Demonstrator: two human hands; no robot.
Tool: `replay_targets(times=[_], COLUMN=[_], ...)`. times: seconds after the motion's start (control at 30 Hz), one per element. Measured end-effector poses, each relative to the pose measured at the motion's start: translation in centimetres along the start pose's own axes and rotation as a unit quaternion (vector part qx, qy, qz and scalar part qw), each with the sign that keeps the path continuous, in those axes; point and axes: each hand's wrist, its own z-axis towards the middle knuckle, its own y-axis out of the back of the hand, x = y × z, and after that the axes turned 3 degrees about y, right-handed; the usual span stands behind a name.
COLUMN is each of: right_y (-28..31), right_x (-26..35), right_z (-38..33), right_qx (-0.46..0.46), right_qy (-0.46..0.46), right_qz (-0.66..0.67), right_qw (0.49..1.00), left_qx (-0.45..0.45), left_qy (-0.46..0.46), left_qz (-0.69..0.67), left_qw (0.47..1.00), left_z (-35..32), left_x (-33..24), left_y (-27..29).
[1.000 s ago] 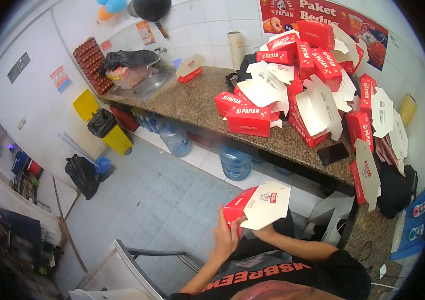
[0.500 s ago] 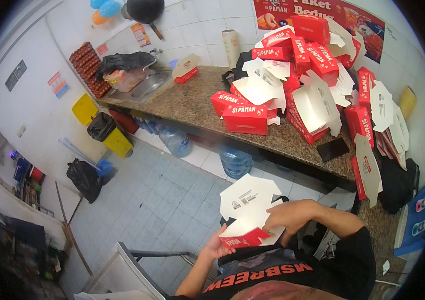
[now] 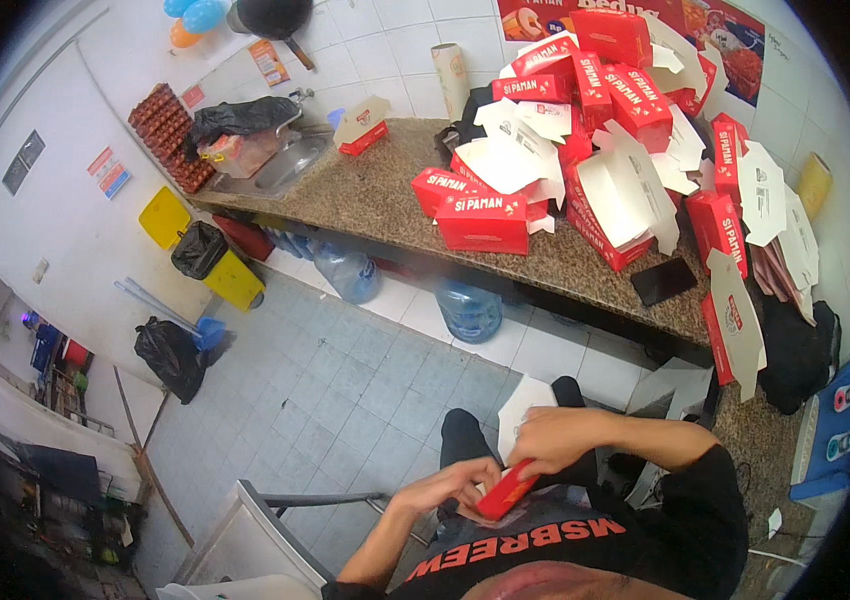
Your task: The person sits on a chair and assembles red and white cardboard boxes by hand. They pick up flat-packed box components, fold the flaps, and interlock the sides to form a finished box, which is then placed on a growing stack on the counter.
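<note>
Close to my body, above my lap, I have a red-and-white cardboard food box [image 3: 508,492], its red side tilted and its white lid flap standing up beyond. My right hand [image 3: 563,438] grips its right side with fingers bent over the edge, covering part of the lid. At the left end, my left hand [image 3: 457,486] has its fingers curled onto the cardboard, pinching around the opening. Much of the inside is hidden by both hands. A large heap of similar boxes [image 3: 485,222], some with lids raised, is piled on the stone counter [image 3: 365,190] ahead.
A black phone [image 3: 664,282] lies near the counter's front edge. One lone box [image 3: 362,126] stands by the sink [image 3: 290,165]. Water jugs [image 3: 468,311] sit under the counter. On the left are a yellow bin [image 3: 229,277] and a black bag [image 3: 170,358]. A metal-edged surface [image 3: 245,545] is beside my left arm.
The box has turned and tipped, so its lid now points away behind my right hand. My left hand has moved from under its corner to its upper left end.
</note>
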Motion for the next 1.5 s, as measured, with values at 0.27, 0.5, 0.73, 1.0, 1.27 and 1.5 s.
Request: replay_targets(times=[0.27, 0.5, 0.73, 1.0, 1.27, 1.5], right_y=[-0.8, -7.8, -6.3, -9.1, -6.9, -7.1], right_x=[-2.0, -2.7, 0.3, -2.1, -0.8, 0.3], right_z=[-1.8, -1.0, -0.7, -0.2, -0.1, 0.3], right_qx=[-0.168, -0.375, -0.198, -0.159, -0.28, -0.177], right_qy=[0.069, -0.018, -0.23, -0.036, -0.166, -0.168], right_qz=[-0.282, 0.169, 0.154, 0.206, 0.183, -0.042], right_qw=[0.942, 0.911, 0.94, 0.965, 0.928, 0.969], left_qx=[-0.065, -0.051, -0.058, -0.087, -0.272, -0.279], left_qy=[0.071, 0.041, 0.045, 0.033, -0.126, -0.131], left_qz=[-0.114, -0.04, -0.066, -0.01, 0.244, 0.668], left_qw=[0.989, 0.997, 0.995, 0.996, 0.922, 0.677], left_z=[0.0, 2.1, 1.7, 2.0, 0.8, 2.5], left_x=[1.5, 2.0, 1.9, 1.4, 1.8, -0.7], left_y=[0.1, -1.0, -2.3, -2.9, -2.4, -4.7])
